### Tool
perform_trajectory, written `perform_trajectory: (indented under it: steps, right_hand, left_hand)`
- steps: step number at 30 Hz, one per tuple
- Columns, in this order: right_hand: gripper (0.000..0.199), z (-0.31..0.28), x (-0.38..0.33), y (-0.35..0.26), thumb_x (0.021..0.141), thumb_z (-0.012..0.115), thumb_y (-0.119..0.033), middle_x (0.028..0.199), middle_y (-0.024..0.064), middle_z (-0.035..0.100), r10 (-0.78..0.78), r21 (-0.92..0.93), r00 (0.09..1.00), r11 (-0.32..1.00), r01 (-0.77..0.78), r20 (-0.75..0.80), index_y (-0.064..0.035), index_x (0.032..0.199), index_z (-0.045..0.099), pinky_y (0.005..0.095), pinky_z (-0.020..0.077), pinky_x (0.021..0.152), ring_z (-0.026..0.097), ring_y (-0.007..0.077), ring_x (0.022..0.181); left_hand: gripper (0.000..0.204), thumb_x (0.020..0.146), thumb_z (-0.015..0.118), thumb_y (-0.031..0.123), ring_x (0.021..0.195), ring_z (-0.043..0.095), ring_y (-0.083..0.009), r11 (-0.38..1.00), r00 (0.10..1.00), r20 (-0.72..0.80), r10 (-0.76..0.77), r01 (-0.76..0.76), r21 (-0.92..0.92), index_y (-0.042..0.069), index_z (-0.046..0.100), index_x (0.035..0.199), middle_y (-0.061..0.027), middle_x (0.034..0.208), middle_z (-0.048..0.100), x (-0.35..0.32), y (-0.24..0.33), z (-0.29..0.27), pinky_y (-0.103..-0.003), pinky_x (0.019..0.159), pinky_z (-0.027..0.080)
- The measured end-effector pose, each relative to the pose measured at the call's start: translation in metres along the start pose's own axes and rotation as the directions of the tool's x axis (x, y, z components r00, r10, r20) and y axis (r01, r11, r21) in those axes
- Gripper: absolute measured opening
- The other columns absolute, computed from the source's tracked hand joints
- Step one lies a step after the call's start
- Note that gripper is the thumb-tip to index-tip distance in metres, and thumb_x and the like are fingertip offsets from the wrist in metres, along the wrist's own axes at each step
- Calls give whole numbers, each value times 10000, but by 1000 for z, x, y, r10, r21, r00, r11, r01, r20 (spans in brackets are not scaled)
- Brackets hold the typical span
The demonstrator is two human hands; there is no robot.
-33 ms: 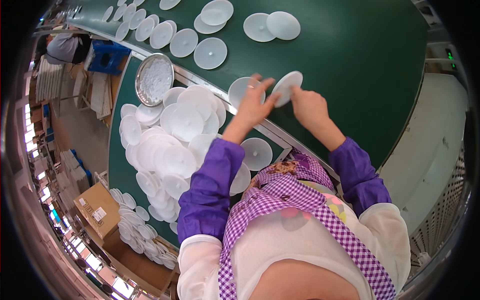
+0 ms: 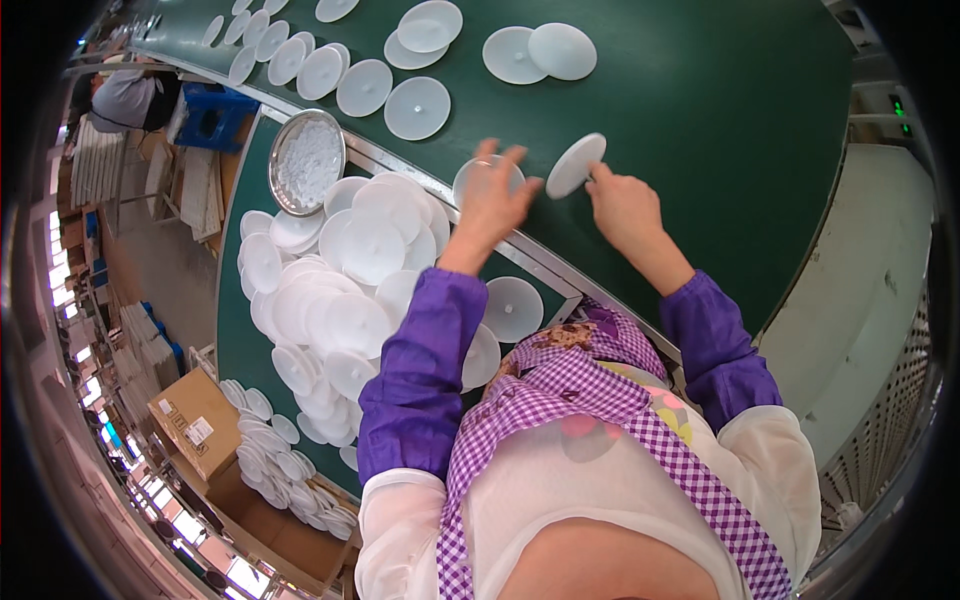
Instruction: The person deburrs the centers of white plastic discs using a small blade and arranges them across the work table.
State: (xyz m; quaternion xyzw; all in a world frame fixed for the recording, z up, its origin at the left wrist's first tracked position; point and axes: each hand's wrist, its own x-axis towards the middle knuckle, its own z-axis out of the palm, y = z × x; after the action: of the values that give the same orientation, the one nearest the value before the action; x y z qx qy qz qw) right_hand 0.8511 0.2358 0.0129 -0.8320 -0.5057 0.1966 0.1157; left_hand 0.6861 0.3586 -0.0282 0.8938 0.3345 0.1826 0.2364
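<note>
My right hand pinches the edge of a thin white disc, which is held tilted over the green table. My left hand has its fingers spread above another white disc near the table's metal edge. That hand partly covers the disc, and I cannot tell whether it touches it. Close to my left forearm lies a big loose pile of similar discs, some with a small knob in the middle. A round metal bowl holding small white pieces stands behind the pile.
More white discs lie singly and overlapping across the far left of the green table. A metal rail runs between the two green surfaces. A cardboard box stands at the lower left beside more discs. A person is far left.
My left hand has moved left, away from the tilted disc and over the other one. The disc in my right hand has risen slightly and turned.
</note>
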Motion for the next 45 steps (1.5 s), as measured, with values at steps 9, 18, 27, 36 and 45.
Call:
perform_trajectory:
  steps: [9,18,27,36,45]
  right_hand:
    - [223,12,-8,3,901,596,-242,867,177,689,-62,522,994,853,6,90,-67,1016,675,451,509,726,655,374,826]
    - [231,3,-18,-25,894,611,-209,805,173,682,-128,698,966,713,-70,226,-38,1032,681,396,501,685,656,308,708]
    - [129,4,-32,-49,841,589,-144,748,178,662,-200,203,970,964,170,139,-29,896,610,468,525,650,670,354,739]
    - [255,16,-13,11,874,582,-182,779,167,675,1,-8,995,1000,-1,97,-42,1086,559,477,526,656,668,372,751]
    - [199,5,-36,-8,898,592,-236,832,164,685,-123,446,984,894,53,131,-80,1006,652,458,510,682,652,382,768]
  left_hand:
    - [385,809,725,106,929,660,-222,681,720,598,-353,636,-364,-15,622,1160,-124,1030,690,6,-42,-3,-338,828,521]
    - [293,897,628,95,898,652,-175,418,762,513,-396,647,-638,-26,621,1164,-102,1016,691,-21,11,-42,-301,784,523]
    - [316,901,600,103,880,644,-154,765,838,366,-405,530,-367,25,609,1206,-86,976,691,-36,40,-33,-301,780,524]
    - [367,729,731,82,921,617,-352,989,768,627,-128,55,135,33,600,1068,-147,1077,617,-80,17,-7,-413,784,501]
    - [240,899,615,122,854,652,-243,738,836,450,-315,514,-438,22,610,1117,-136,968,671,-97,-11,-30,-352,770,507]
